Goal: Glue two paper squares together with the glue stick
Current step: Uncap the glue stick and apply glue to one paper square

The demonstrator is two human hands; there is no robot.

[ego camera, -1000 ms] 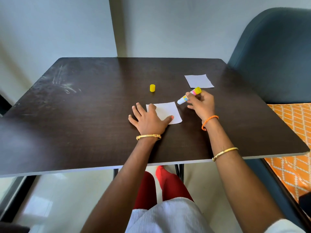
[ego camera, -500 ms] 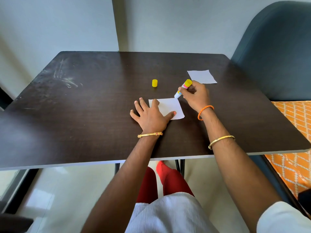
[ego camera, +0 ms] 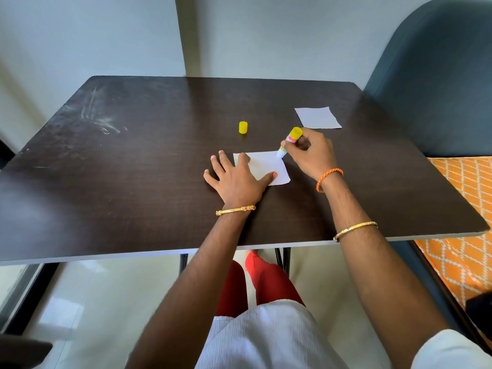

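Note:
A white paper square [ego camera: 267,166] lies near the middle of the dark table [ego camera: 133,169]. My left hand [ego camera: 235,179] rests flat on its left part, fingers spread, pinning it down. My right hand [ego camera: 310,153] grips the uncapped glue stick [ego camera: 288,141], tilted with its yellow end up and its white tip touching the paper's top right corner. A second white paper square [ego camera: 316,118] lies farther back on the right. The yellow cap [ego camera: 242,127] stands alone behind the near paper.
A dark blue-green chair back [ego camera: 436,75] rises at the table's right. An orange patterned cushion [ego camera: 463,209] sits below it. The wall stands right behind the table's far edge. White scuff marks [ego camera: 101,121] show at the table's back left.
My right hand brought the glue stick left and down, from hovering beside the paper to its tip touching the top right corner. My left hand stayed pressed on the paper.

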